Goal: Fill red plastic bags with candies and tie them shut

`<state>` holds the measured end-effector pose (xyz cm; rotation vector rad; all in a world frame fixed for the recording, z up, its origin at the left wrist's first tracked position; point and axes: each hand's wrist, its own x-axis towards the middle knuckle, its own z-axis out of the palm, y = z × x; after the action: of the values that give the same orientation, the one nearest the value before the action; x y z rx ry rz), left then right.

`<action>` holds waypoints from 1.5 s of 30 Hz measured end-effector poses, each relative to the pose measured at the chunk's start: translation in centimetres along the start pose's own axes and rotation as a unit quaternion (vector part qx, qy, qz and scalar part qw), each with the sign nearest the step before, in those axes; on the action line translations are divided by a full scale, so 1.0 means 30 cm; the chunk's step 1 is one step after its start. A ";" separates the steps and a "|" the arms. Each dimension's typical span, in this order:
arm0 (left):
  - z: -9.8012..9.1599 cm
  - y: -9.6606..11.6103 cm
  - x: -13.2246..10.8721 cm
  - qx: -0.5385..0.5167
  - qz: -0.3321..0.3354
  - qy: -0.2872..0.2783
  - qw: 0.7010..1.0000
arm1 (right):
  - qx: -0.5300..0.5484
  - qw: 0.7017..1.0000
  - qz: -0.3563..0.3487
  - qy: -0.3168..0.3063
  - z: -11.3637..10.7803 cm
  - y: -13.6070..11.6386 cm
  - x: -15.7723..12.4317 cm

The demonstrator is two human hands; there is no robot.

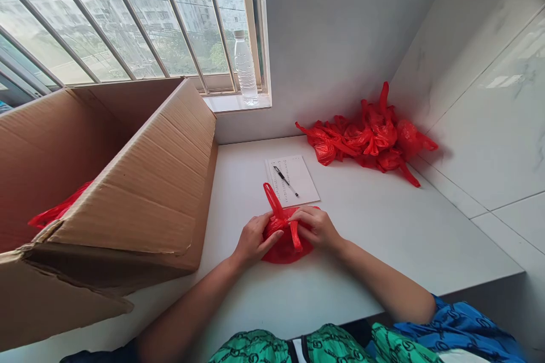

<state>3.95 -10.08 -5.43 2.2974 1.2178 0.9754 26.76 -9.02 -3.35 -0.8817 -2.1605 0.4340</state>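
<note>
A red plastic bag [286, 252] lies on the white table in front of me, gathered to a knot-like bunch at its top. One of its handle loops sticks up and away from me, while another tail hangs down over the front. My left hand [255, 240] grips the bag's left side, thumb across the front and fingers behind. At the bunched middle, the fingers of my right hand [315, 228] pinch the plastic from the right. Whatever is inside the bag cannot be made out.
Left stands a large open cardboard box [140, 193] with red plastic [59, 209] inside. Behind the bag lie a printed paper pad [304, 173] and a black pen [285, 180]. Several red bags [374, 136] are heaped by the wall. A clear bottle [246, 71] stands on the windowsill [225, 104].
</note>
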 end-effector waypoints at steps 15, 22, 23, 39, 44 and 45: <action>0.005 -0.002 -0.030 -0.092 0.031 0.145 0.985 | 0.183 0.973 0.128 0.064 -0.014 -0.048 0.015; 0.000 0.039 -0.035 0.019 0.043 0.075 0.996 | -0.032 0.999 -0.001 -0.032 0.011 -0.026 -0.007; 0.001 0.049 -0.034 0.039 0.046 0.059 0.996 | -0.060 0.997 -0.012 -0.052 0.021 -0.021 -0.011; 0.040 0.060 -0.029 0.064 0.048 -0.006 0.997 | -0.111 0.989 0.010 -0.098 0.071 -0.024 -0.016; 0.036 0.063 -0.030 0.053 0.042 -0.010 0.998 | -0.101 0.990 0.015 -0.098 0.070 -0.025 -0.018; 0.035 0.062 -0.030 0.048 0.041 -0.010 0.998 | -0.095 0.990 0.014 -0.100 0.066 -0.027 -0.016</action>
<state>5.42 -11.87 -5.42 2.4424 1.1953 0.9373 25.13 -10.00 -4.47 -1.0095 -2.4069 0.3465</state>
